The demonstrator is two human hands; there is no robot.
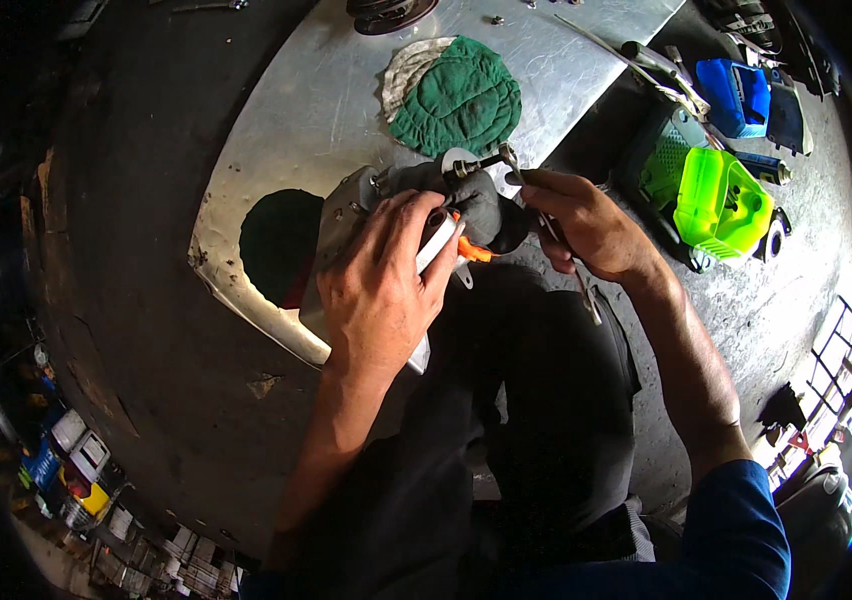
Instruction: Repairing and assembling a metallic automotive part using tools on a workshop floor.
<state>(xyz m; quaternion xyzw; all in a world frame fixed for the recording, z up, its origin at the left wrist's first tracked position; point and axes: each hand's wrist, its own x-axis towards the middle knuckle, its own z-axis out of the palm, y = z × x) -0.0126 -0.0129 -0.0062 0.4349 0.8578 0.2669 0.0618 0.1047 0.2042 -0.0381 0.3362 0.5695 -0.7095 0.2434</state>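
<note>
My left hand (pixel 386 275) is wrapped over a machine part (pixel 486 212) with a dark grey rounded body, a silver housing and an orange piece near the fingertips. A threaded metal shaft (pixel 464 167) with a nut and washer sticks out of its far end. In my right hand (pixel 586 222), the fingers are closed round a long metal wrench (pixel 584 290). One end of this wrench meets the tip of the shaft. The machine part is held above my knees, by the edge of a metal sheet table (pixel 346 110). My left fingers hide some of the part.
A green and white round cloth pad (pixel 461 95) lies on the metal table, left of which is a large round hole (pixel 284 245). On the floor to the right are a bright green plastic cover (pixel 721 205) and a blue one (pixel 734 97). Boxes (pixel 76 465) crowd the lower left.
</note>
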